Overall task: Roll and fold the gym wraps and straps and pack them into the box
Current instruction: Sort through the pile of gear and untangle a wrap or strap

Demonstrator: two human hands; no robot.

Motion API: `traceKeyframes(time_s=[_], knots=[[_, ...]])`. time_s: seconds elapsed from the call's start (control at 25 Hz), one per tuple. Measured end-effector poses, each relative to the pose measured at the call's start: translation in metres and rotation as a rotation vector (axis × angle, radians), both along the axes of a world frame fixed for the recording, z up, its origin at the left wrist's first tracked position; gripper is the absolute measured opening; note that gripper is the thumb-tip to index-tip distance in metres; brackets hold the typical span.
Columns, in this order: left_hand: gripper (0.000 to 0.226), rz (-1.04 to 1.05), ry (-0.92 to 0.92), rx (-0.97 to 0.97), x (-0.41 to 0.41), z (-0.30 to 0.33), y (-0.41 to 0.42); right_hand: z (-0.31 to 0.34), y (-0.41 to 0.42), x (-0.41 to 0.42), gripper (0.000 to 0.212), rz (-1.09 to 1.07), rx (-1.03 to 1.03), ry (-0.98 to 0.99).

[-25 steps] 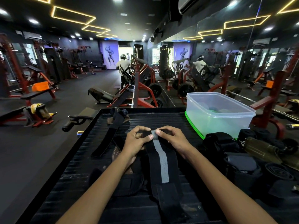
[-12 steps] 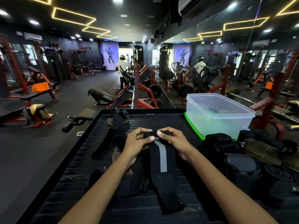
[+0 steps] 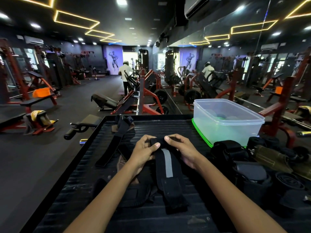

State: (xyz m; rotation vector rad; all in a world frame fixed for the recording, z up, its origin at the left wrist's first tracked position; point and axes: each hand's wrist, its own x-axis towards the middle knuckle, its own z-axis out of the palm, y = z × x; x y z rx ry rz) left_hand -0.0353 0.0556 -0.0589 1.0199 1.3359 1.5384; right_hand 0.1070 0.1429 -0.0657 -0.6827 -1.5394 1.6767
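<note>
A black wrist wrap with a grey stripe [image 3: 168, 167] lies lengthwise on the black ribbed platform [image 3: 170, 128]. Its far end is rolled into a small coil. My left hand [image 3: 145, 149] and my right hand [image 3: 181, 147] pinch that coil from either side, thumbs on top. The wrap's loose tail reaches toward me. A clear plastic box [image 3: 227, 121] stands on a green lid [image 3: 201, 136] at the right rear, with nothing clearly visible in it.
A long black strap [image 3: 116, 142] lies to the left, with brown leather pieces under my left wrist. A pile of black rolled wraps and an olive strap [image 3: 272, 158] fills the right side. Gym benches, machines and a standing person [image 3: 125, 76] are beyond.
The coil has grown as both hands rolled the wrap toward me. The visible grey stripe and the loose tail are shorter than one second ago.
</note>
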Motion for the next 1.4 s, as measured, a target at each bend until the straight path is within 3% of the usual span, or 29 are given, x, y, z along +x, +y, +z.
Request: traceKeyframes(time_s=[0.44,0.6,0.72,0.88,0.96,1.08,1.12,1.28,1.4], knots=[[0.02,-0.135,0.213,-0.048,0.001,-0.015,0.003,-0.007,-0.012,-0.011,0.025,0.011,0.037,-0.159],[0.021,-0.103,0.0,0.002,-0.001,-0.008,0.005,-0.002,-0.011,-0.011,0.011,-0.024,0.066,-0.094],[0.026,-0.059,-0.141,-0.02,-0.005,-0.009,0.008,-0.002,-0.009,-0.006,0.02,0.015,0.035,-0.025],[0.004,-0.006,-0.089,-0.036,-0.007,-0.013,0.009,-0.005,-0.003,-0.002,0.025,0.063,-0.06,0.03],[0.01,0.021,-0.055,0.005,-0.008,-0.013,0.01,-0.011,-0.001,-0.004,0.013,0.004,-0.1,0.011],[0.02,0.016,0.062,0.021,-0.008,-0.013,0.009,-0.012,-0.001,-0.005,0.017,-0.073,-0.073,-0.06],[0.023,0.0,0.06,0.002,-0.008,-0.014,0.01,-0.009,-0.002,-0.004,0.012,-0.064,-0.093,-0.032],[0.022,-0.058,-0.175,-0.085,-0.006,-0.011,0.009,0.001,-0.008,-0.001,0.036,-0.004,-0.048,-0.004],[0.009,-0.029,-0.156,-0.076,-0.003,-0.017,0.006,-0.004,-0.011,0.0,0.035,0.026,-0.04,-0.032]])
